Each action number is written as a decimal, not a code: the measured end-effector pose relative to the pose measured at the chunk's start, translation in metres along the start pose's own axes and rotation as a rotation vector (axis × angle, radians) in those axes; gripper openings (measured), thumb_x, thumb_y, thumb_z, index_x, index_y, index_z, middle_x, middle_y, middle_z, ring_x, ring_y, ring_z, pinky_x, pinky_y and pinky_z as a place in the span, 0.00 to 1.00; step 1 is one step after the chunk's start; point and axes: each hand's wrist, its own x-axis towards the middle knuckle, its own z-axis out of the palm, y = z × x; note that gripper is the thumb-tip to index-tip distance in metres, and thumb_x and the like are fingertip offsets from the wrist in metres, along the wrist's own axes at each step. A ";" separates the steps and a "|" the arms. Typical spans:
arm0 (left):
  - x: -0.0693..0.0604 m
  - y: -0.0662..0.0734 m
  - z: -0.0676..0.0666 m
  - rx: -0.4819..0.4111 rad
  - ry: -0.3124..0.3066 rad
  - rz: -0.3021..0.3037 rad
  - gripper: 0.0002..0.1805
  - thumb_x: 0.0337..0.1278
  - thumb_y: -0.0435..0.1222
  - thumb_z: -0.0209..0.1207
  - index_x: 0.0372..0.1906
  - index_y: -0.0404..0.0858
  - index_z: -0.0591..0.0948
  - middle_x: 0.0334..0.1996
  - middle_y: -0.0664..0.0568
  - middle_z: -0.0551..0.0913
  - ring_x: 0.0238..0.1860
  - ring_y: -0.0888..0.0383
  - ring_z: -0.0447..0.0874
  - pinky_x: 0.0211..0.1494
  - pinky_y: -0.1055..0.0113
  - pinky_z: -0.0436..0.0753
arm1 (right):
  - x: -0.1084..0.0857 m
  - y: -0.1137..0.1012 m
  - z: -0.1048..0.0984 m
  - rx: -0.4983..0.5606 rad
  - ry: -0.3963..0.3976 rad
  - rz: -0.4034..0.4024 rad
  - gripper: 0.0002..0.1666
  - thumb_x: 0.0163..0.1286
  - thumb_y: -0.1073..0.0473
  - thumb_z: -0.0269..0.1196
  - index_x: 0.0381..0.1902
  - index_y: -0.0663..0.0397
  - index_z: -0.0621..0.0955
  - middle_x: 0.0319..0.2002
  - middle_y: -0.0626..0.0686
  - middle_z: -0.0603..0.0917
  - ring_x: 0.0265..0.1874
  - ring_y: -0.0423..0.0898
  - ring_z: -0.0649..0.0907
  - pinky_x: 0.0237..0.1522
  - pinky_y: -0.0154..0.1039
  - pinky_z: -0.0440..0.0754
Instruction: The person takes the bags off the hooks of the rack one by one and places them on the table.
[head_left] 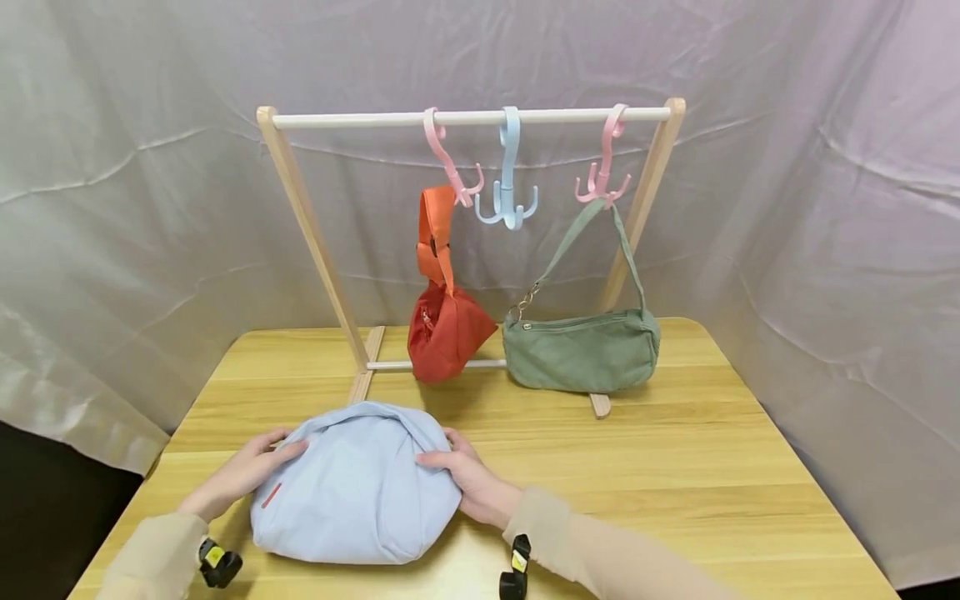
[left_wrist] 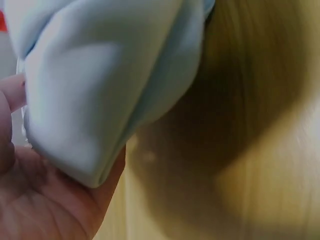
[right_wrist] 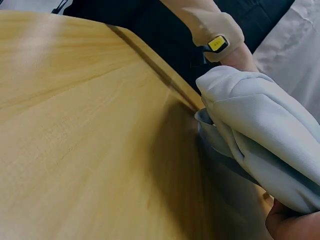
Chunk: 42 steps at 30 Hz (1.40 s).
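Note:
A light blue fabric bag (head_left: 352, 492) with a small red tag is held by both hands above the near left part of the table. The left hand (head_left: 251, 468) grips its left side, thumb on the front. On the right side the right hand (head_left: 472, 479) grips it, thumb on the front and the other fingers mostly hidden behind. In the left wrist view, the left palm (left_wrist: 45, 200) lies against one end of the bag (left_wrist: 95, 90). The right wrist view has the bag (right_wrist: 270, 125) over the table, with the right hand (right_wrist: 295, 225) at its lower edge.
Behind the bag stands a rack with a white rod (head_left: 345, 121). A red bag (head_left: 450, 333) hangs from a pink hook (head_left: 450, 162), a green bag (head_left: 581, 354) from another pink hook (head_left: 606, 158). Between them a blue hook (head_left: 508, 167) carries nothing. Grey curtains surround the wooden table (head_left: 675, 475).

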 end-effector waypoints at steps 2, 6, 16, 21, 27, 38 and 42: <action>0.001 -0.006 -0.002 -0.007 -0.012 -0.019 0.31 0.74 0.53 0.50 0.67 0.33 0.72 0.60 0.39 0.80 0.54 0.57 0.79 0.52 0.63 0.78 | 0.003 0.004 0.003 -0.002 0.008 -0.001 0.31 0.59 0.64 0.65 0.60 0.57 0.68 0.54 0.52 0.79 0.49 0.43 0.79 0.56 0.35 0.77; 0.003 -0.016 -0.005 -0.010 -0.020 -0.040 0.30 0.75 0.52 0.49 0.66 0.32 0.72 0.61 0.38 0.79 0.56 0.56 0.78 0.54 0.62 0.76 | 0.011 0.012 0.006 -0.032 0.023 0.002 0.36 0.58 0.65 0.65 0.64 0.58 0.66 0.60 0.56 0.77 0.54 0.45 0.78 0.62 0.40 0.75; 0.002 -0.032 -0.012 0.017 0.000 -0.094 0.35 0.73 0.55 0.51 0.69 0.32 0.70 0.65 0.35 0.75 0.61 0.49 0.77 0.56 0.61 0.75 | 0.016 0.014 0.003 -0.249 0.005 0.011 0.40 0.63 0.61 0.66 0.70 0.60 0.62 0.55 0.59 0.78 0.47 0.45 0.81 0.52 0.39 0.81; 0.000 -0.041 -0.018 0.010 0.026 -0.105 0.35 0.74 0.54 0.50 0.69 0.30 0.70 0.62 0.37 0.77 0.53 0.59 0.77 0.50 0.68 0.76 | 0.010 0.007 -0.005 -0.462 0.009 0.013 0.39 0.65 0.54 0.68 0.70 0.57 0.66 0.46 0.55 0.80 0.38 0.43 0.81 0.36 0.33 0.78; 0.001 -0.047 -0.022 -0.058 0.007 -0.092 0.36 0.75 0.53 0.49 0.71 0.27 0.67 0.60 0.41 0.80 0.43 0.74 0.76 0.46 0.75 0.78 | 0.001 0.001 -0.015 -0.571 -0.036 -0.026 0.37 0.65 0.55 0.68 0.67 0.62 0.68 0.41 0.56 0.82 0.35 0.43 0.83 0.41 0.36 0.83; 0.006 -0.050 -0.029 -0.082 -0.028 -0.091 0.34 0.74 0.51 0.51 0.68 0.26 0.70 0.54 0.49 0.83 0.43 0.73 0.77 0.47 0.74 0.78 | 0.004 -0.002 -0.022 -0.499 -0.096 0.029 0.29 0.64 0.61 0.67 0.59 0.70 0.71 0.42 0.57 0.84 0.39 0.41 0.83 0.49 0.37 0.84; 0.007 -0.054 -0.030 -0.103 -0.045 -0.077 0.32 0.74 0.49 0.51 0.66 0.25 0.71 0.49 0.55 0.83 0.41 0.72 0.77 0.46 0.74 0.78 | 0.008 -0.004 -0.021 -0.484 -0.114 0.031 0.33 0.66 0.62 0.66 0.64 0.73 0.69 0.45 0.62 0.86 0.41 0.42 0.84 0.53 0.39 0.84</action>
